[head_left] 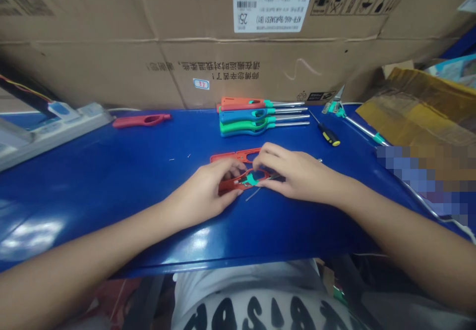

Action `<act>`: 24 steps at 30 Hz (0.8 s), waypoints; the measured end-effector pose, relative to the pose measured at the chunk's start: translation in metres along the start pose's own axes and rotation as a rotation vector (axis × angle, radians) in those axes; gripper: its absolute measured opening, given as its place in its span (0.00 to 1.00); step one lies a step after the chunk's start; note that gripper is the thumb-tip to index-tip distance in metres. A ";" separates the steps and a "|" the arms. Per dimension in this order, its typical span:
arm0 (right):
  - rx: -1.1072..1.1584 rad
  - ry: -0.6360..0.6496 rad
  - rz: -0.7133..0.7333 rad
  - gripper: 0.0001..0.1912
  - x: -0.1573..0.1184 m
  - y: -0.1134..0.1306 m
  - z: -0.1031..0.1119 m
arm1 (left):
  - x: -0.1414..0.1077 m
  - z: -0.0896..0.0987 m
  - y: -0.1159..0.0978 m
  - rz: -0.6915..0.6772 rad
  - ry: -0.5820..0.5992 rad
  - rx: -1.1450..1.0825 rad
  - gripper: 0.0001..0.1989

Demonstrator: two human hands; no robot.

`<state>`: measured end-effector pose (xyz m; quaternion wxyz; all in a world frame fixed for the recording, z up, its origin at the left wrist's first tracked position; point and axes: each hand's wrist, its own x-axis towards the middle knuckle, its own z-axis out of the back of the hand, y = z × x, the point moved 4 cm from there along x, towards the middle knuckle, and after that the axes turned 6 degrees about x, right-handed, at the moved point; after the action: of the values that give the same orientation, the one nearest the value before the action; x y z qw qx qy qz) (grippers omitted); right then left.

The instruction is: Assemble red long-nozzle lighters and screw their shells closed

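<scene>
An opened red lighter shell (226, 186) lies on the blue table, with a green trigger piece (252, 180) and thin metal parts inside it. My left hand (210, 186) is closed around the shell's left end, thumb at the near edge. From the right, my right hand (293, 171) grips the shell near the green piece and the metal rod, its fingers bent over them. A second red shell half (238, 155) rests just behind, partly hidden by my hands. A thin wire (253, 194) sticks out toward me.
Several finished-looking lighters (243, 117) are stacked behind my hands. A screwdriver (329, 135) lies to their right, a red shell (141, 121) and a power strip (55, 132) to the left. A cardboard box (186, 23) stands along the back; brown packaging (420, 107) is at right.
</scene>
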<state>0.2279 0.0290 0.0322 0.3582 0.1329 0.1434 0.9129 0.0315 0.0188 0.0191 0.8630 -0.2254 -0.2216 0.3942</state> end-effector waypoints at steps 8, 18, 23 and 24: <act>-0.033 0.085 0.020 0.12 0.004 0.000 -0.009 | 0.000 -0.003 -0.006 -0.062 0.014 0.041 0.13; 0.079 0.108 0.024 0.15 -0.004 -0.008 0.011 | 0.002 -0.002 -0.001 -0.067 -0.007 0.100 0.09; 0.137 0.121 0.012 0.07 -0.003 -0.019 0.015 | 0.002 -0.001 0.001 -0.109 -0.011 0.080 0.10; 0.142 0.120 0.020 0.07 -0.003 -0.018 0.014 | 0.002 -0.001 0.001 -0.116 -0.010 0.076 0.10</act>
<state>0.2462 0.0424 0.0385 0.3296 0.1044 0.2277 0.9103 0.0329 0.0209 0.0178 0.8912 -0.1775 -0.2236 0.3526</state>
